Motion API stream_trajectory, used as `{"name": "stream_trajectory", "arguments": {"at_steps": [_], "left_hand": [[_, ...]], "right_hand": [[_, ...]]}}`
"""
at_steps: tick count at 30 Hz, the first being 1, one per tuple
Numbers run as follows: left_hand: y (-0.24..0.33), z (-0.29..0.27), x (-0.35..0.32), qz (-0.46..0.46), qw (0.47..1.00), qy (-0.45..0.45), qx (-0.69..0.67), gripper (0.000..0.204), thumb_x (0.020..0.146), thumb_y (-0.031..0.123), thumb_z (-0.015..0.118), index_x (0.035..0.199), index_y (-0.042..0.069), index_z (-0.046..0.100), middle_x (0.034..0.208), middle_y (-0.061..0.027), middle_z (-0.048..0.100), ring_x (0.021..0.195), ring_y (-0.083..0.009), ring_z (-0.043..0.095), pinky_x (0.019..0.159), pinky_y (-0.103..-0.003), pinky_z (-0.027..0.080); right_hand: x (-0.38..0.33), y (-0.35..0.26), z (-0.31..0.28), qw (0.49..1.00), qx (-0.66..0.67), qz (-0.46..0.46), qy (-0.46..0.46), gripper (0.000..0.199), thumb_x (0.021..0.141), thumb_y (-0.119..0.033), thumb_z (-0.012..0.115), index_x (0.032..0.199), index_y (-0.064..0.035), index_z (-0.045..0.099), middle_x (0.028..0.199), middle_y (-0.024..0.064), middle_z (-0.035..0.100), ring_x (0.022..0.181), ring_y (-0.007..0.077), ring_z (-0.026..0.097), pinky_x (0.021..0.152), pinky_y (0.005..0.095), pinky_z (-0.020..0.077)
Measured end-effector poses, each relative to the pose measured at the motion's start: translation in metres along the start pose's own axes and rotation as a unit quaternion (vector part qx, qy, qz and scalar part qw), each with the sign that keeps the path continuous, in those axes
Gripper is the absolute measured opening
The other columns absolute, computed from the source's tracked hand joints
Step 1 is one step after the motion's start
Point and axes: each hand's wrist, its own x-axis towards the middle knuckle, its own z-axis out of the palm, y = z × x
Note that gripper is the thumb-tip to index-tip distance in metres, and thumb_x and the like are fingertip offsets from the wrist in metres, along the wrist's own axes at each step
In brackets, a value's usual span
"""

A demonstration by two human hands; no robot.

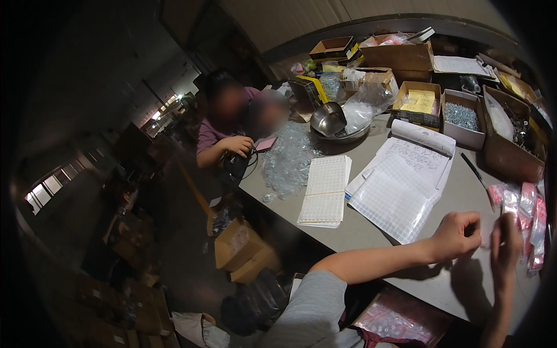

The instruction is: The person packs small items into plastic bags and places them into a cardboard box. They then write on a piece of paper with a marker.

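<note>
Over the right part of the table, my left hand is closed in a pinch, thumb against curled fingers. Just to its right, my right hand is raised with its fingers drawn together, slightly blurred. A faint, see-through patch shows between the fingertips, too unclear to name. Beside my right hand lie several small clear plastic bags with red-pink edges. A black pen rests on the table beyond my hands. To the left of my left hand is a clear-covered sheet of round stickers, partly over an open notebook.
A stack of sticker sheets and a heap of clear bags lie further left. Behind are a metal scoop in a pan and a box of screws. People sit at the far left corner, one hand on a dark object.
</note>
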Motion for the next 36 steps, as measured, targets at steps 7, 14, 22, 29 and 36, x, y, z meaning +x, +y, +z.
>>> {"name": "stream_trajectory", "arguments": {"at_steps": [7, 14, 22, 29, 36], "left_hand": [[-0.003, 0.002, 0.000, -0.022, 0.999, -0.005, 0.047, 0.015, 0.089, 0.011, 0.066, 0.081, -0.001, 0.061, 0.065, -0.0086, 0.066, 0.061, -0.0127, 0.063, 0.056, -0.031, 0.047], [-0.009, 0.011, -0.008, 0.137, 0.984, -0.002, 0.115, 0.014, 0.090, 0.012, 0.066, 0.085, 0.000, 0.061, 0.076, -0.0151, 0.063, 0.064, -0.0269, 0.062, 0.060, -0.037, 0.048], [-0.020, 0.012, -0.001, -0.010, 0.995, -0.093, -0.029, 0.022, 0.098, 0.022, 0.066, 0.096, 0.000, 0.064, 0.084, -0.0075, 0.068, 0.075, -0.0171, 0.065, 0.066, -0.031, 0.051], [-0.016, -0.026, 0.025, -0.244, 0.863, -0.093, -0.433, 0.096, 0.080, 0.078, 0.063, 0.140, 0.006, 0.044, 0.117, -0.0067, 0.064, 0.113, -0.0204, 0.064, 0.089, -0.042, 0.059], [-0.003, -0.010, 0.015, -0.231, 0.851, -0.031, -0.471, 0.078, 0.082, 0.076, 0.065, 0.121, 0.008, 0.059, 0.109, -0.0047, 0.066, 0.102, -0.0176, 0.067, 0.091, -0.036, 0.056]], "right_hand": [[0.017, -0.019, -0.003, 0.992, -0.054, -0.115, 0.011, 0.019, 0.081, 0.008, 0.062, 0.099, 0.0052, 0.060, 0.109, 0.0223, 0.064, 0.102, 0.0395, 0.063, 0.089, 0.0413, 0.0516], [0.015, -0.035, -0.011, 0.975, -0.171, -0.098, -0.106, 0.042, 0.074, -0.005, 0.068, 0.114, 0.0042, 0.068, 0.132, 0.0232, 0.064, 0.121, 0.0439, 0.062, 0.100, 0.0499, 0.0489], [0.002, 0.020, -0.001, 0.999, -0.022, -0.014, -0.037, 0.046, 0.084, 0.008, 0.054, 0.128, 0.0015, 0.064, 0.104, 0.0220, 0.070, 0.090, 0.0336, 0.071, 0.077, 0.0386, 0.0559], [0.008, -0.002, -0.002, 0.993, -0.028, -0.109, -0.042, 0.039, 0.087, 0.000, 0.064, 0.126, 0.0029, 0.065, 0.124, 0.0224, 0.064, 0.115, 0.0357, 0.063, 0.099, 0.0437, 0.0498], [0.000, -0.017, 0.035, 0.987, -0.076, -0.137, -0.039, 0.037, 0.084, -0.003, 0.067, 0.120, -0.0053, 0.067, 0.146, 0.0180, 0.052, 0.141, 0.0449, 0.042, 0.114, 0.0544, 0.0387]]}}
